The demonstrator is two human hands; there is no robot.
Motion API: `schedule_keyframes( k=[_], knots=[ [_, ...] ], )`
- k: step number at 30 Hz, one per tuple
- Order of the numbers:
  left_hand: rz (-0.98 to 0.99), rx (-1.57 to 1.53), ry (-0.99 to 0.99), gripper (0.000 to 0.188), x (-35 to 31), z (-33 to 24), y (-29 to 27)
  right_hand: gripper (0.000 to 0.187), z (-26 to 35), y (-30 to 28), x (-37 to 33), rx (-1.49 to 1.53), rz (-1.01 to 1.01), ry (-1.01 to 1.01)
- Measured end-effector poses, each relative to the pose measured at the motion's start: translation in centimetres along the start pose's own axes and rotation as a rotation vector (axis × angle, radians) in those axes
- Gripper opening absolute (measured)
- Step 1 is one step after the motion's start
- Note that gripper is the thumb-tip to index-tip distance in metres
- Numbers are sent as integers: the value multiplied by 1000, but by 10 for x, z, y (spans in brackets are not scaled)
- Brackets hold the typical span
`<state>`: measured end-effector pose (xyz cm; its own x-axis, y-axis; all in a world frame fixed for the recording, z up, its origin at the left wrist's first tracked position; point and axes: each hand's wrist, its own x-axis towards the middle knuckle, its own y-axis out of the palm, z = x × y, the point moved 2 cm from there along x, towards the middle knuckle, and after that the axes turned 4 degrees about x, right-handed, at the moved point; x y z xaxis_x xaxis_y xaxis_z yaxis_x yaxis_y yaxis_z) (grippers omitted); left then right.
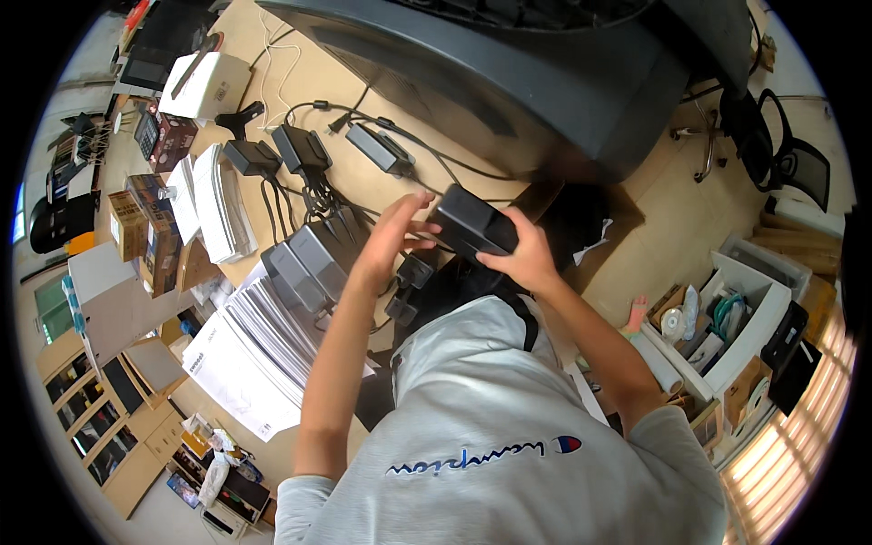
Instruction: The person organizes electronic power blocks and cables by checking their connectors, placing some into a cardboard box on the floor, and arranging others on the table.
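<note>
A black, block-shaped power adapter is held up in front of me. My right hand grips it at the right end, thumb along the near edge. On its left side my left hand has its fingers apart, the tips close to the block; I cannot tell whether they touch it. Left of the hands, several black adapters with bundled cords lie on the desk. Another adapter with a cable lies beyond my left hand. Grey adapters sit beside my left forearm, and smaller black ones lie near my waist.
A large dark machine or monitor casing fills the far side of the desk. Stacked papers lie at the left, with a white box farther back. An open cardboard box stands at the right, with storage bins beyond.
</note>
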<state>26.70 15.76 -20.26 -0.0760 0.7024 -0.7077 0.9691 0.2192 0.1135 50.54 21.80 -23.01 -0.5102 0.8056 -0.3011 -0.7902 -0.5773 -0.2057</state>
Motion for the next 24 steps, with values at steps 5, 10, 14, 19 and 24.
schedule_keyframes(
  k=[5, 10, 14, 19, 24],
  knots=[
    [-201, -68, 140, 58, -50, 15, 11, 60, 39, -36, -37, 75, 20, 28],
    [297, -291, 30, 69, -71, 20, 55, 65, 67, -56, -67, -30, -40, -17],
    [390, -321, 14, 75, -53, 42, 88, 63, 72, -55, -72, -220, -131, -84],
    [267, -542, -84, 52, 14, 62, 96, 57, 40, -33, -36, -383, -221, -212],
    [174, -600, -42, 30, 55, 55, 82, 57, 14, -13, 13, -425, -253, -256]
  ],
)
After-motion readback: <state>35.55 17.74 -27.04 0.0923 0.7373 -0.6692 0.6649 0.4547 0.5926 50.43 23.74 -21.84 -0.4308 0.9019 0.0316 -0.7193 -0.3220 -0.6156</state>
